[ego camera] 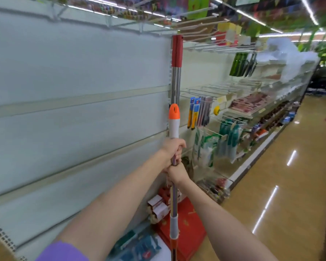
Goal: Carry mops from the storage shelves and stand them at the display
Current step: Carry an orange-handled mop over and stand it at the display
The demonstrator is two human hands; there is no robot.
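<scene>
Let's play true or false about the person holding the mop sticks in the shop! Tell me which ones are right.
1. Both hands grip a mop handle. True: the left hand sits above the right hand.
2. The nearer handle has a blue tip. False: its tip is orange over white.
3. A taller handle with a red grip stands behind it. True.
4. The handles lie flat on the floor. False: they stand upright.
5. The wall panel on the left is packed with goods. False: it looks bare.
</scene>
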